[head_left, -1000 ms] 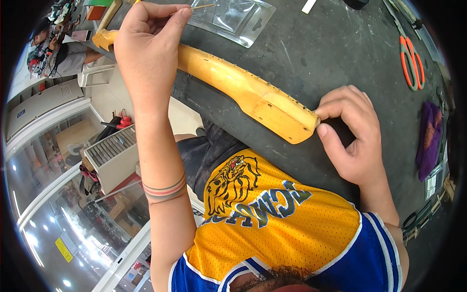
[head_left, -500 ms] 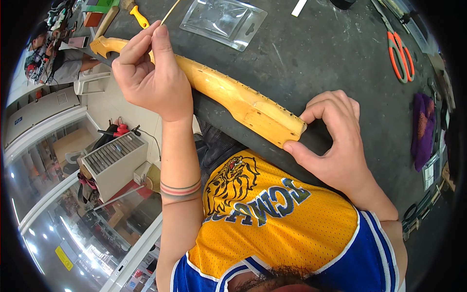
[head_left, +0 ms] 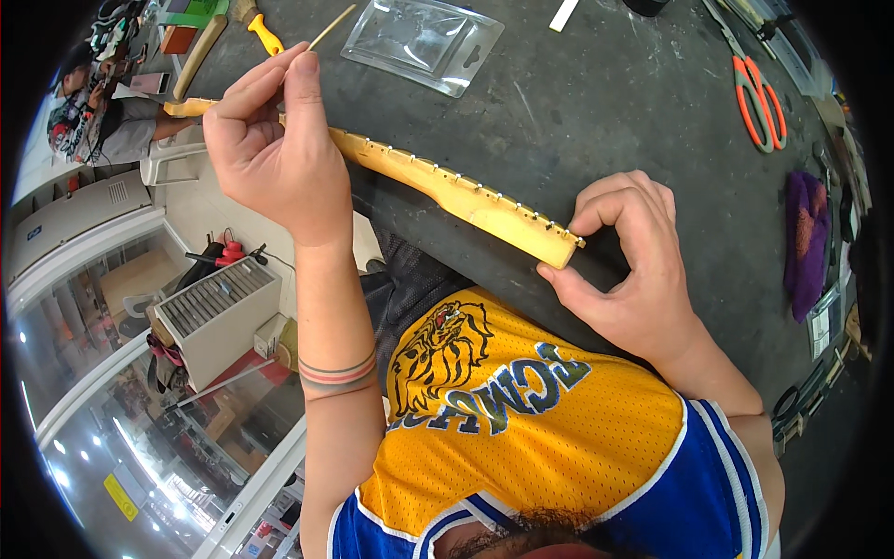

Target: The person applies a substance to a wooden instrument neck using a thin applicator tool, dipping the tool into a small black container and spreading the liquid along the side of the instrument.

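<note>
At frame centre we see a yellow guitar neck [head_left: 438, 186] lying diagonally on the dark table [head_left: 615, 102], its near end pinched between thumb and fingers of the right hand [head_left: 633, 270]. At upper left, the left hand [head_left: 275, 149] grips a thin stick [head_left: 331, 26] above the neck. Orange scissors [head_left: 759, 93] and a clear blister pack [head_left: 424, 42] lie further up.

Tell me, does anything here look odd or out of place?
Nothing looks damaged or spilled. The yellow guitar neck lies along the table edge, right hand steadying its end, left hand pinching a thin stick.
</note>
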The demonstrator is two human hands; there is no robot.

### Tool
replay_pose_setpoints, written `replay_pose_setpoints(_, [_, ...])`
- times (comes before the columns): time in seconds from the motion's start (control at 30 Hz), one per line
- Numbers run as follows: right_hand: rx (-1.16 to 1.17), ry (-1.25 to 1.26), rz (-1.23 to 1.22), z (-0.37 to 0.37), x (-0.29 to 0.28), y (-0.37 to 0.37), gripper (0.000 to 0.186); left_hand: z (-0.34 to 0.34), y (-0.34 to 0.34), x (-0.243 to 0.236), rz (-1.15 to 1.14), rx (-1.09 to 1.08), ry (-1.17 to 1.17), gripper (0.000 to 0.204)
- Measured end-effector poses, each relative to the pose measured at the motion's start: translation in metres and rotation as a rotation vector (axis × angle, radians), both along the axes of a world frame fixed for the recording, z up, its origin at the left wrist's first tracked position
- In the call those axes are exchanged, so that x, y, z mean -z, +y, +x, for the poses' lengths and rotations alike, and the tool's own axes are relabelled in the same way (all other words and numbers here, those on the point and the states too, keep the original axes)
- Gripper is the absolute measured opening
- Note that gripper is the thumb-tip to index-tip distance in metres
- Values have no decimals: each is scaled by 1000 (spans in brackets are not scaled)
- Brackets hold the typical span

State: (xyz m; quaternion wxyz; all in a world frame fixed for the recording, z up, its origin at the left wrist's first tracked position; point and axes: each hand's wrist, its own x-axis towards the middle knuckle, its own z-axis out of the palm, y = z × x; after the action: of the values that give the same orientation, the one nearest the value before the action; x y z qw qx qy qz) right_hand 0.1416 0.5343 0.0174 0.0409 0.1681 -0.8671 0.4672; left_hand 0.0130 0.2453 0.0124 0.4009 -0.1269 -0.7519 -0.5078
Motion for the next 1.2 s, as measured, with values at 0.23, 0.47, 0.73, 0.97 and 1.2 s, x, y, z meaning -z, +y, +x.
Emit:
replay_pose_setpoints(0.23, [-24, -41, -2, 1, 3, 4, 48, -7, -7, -18, -141, 82, -281, 22])
replay_pose_setpoints(0.47, [-31, -46, 10, 0, 3, 4, 46, -31, -13, -32, -274, 116, -388, 26])
replay_pose_setpoints(0.73, [-60, -39, -1, -2, 5, 4, 47, -46, -28, -52, -689, 51, -666, 21])
replay_pose_setpoints(0.97, [-60, -21, 2, -1, 6, 5, 47, -58, -31, -60, -998, 69, -676, 21])
replay_pose_setpoints(1.2, [-55, -41, -4, -1, 5, 5, 45, -66, -33, -59, -1086, 146, -721, 19])
